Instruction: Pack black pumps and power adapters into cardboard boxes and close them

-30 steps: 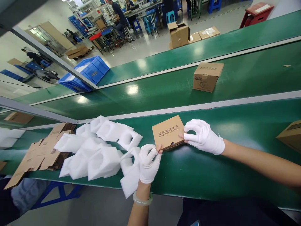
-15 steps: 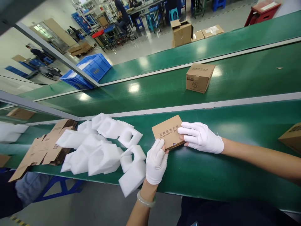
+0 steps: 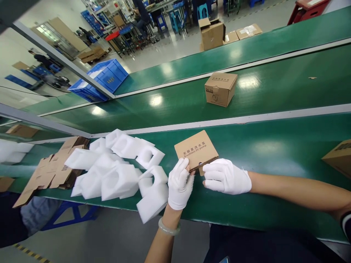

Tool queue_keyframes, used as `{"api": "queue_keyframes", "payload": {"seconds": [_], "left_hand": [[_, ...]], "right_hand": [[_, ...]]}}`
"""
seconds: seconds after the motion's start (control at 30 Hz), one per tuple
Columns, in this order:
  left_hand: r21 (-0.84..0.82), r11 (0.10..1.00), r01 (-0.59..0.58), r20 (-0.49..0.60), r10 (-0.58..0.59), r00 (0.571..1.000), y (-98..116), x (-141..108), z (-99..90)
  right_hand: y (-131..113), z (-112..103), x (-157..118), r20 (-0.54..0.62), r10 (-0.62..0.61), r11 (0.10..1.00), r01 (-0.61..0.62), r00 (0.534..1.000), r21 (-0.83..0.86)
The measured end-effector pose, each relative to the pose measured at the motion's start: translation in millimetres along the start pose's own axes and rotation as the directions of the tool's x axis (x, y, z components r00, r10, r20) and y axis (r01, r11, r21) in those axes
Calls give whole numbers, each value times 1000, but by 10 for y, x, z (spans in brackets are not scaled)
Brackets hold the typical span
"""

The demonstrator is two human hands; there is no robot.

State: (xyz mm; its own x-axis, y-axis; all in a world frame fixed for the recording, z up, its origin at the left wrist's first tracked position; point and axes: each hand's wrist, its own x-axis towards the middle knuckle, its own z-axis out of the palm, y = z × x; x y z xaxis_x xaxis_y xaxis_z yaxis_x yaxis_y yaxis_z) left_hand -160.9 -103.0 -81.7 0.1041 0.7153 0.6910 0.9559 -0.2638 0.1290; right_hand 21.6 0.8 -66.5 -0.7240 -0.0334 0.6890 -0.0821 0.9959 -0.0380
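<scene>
A small brown cardboard box [image 3: 195,148], printed "Brushless DC pump" on top, is tilted above the green bench. My left hand [image 3: 180,184], in a white glove, pinches its front left edge between thumb and fingers. At the front right corner, my gloved right hand [image 3: 227,176] has its fingers curled around a small flap under the lid's edge. The underside of the box is hidden. White foam inserts [image 3: 120,180] with cut-out holes lie heaped just left of my left hand.
Flattened cartons [image 3: 56,166] are stacked beyond the foam. A closed box [image 3: 221,88] sits on the conveyor [image 3: 170,104] behind a pale rail. Another carton [image 3: 340,159] lies at the right edge. A blue crate [image 3: 113,75] stands at the back left.
My right hand has moved down from the box's top right side to its front edge. The box on the conveyor has shifted left.
</scene>
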Motion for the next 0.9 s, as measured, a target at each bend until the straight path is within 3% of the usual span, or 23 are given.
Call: {"api": "queue_keyframes", "payload": {"seconds": [0.13, 0.2, 0.27, 0.33, 0.4, 0.47, 0.57, 0.63, 0.7, 0.8, 0.9], "left_hand": [[40, 999, 27, 21, -28, 999, 30, 12, -9], [40, 999, 33, 29, -34, 999, 37, 19, -10], [25, 999, 28, 23, -28, 999, 31, 23, -6], [6, 1000, 14, 11, -14, 1000, 18, 24, 1], [-4, 1000, 14, 16, -14, 1000, 6, 23, 9], [-8, 1000, 14, 20, -14, 1000, 0, 18, 19], [-12, 1000, 3, 7, -3, 1000, -1, 3, 40], [-24, 1000, 2, -1, -2, 1000, -5, -11, 54], [-28, 1000, 9, -7, -9, 1000, -10, -23, 61], [-7, 1000, 13, 3, -13, 1000, -7, -24, 52], [18, 1000, 8, -5, -8, 1000, 12, 3, 40]], "right_hand": [[178, -203, 126, -66, 40, 995, -34, 997, 89], [305, -438, 284, -178, 143, 987, -127, 974, 98], [434, -683, 517, -276, 274, 960, -280, 921, 16], [547, -802, 766, -306, 307, 937, -343, 901, -70], [627, -692, 929, -230, 278, 945, -309, 933, -109], [666, -374, 942, -62, 254, 958, -260, 965, -118], [668, 151, 763, 205, 254, 965, -232, 945, -125], [645, 288, 636, 234, 245, 969, -226, 941, -102], [586, 209, 546, 186, 242, 970, -244, 952, -13], [424, -77, 421, 227, 183, 959, -225, 957, 174], [257, -231, 248, 238, 91, 987, -120, 967, 109]]}}
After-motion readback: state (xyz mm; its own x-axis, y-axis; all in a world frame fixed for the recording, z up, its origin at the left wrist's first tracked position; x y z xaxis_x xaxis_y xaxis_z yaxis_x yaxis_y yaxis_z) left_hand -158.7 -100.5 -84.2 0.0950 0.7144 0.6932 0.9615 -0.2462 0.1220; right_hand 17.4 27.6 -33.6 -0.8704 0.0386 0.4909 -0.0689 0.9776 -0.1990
